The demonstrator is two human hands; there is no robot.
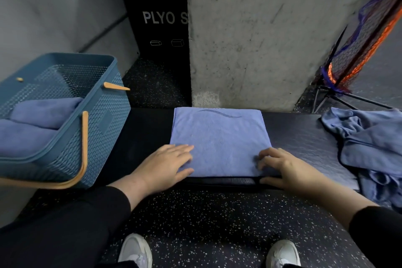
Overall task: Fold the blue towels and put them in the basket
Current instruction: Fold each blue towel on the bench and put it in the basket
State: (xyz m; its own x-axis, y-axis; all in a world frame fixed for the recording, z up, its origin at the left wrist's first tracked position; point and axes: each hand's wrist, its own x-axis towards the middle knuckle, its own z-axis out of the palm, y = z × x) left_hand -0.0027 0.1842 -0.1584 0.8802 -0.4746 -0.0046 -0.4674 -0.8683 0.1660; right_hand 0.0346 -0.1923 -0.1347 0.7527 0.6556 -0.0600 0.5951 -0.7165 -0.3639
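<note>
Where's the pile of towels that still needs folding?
In the head view, the unfolded towels lie crumpled at the right end of the black bench, just right of the right hand.

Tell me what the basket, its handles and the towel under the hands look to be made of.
The basket: probably moulded plastic, matte blue, with a regular perforated weave pattern. Its handles: tan, smooth, possibly bent wood or wood-look plastic. The folded towel: soft blue cloth with a fine nap, likely microfibre or terry.
</note>
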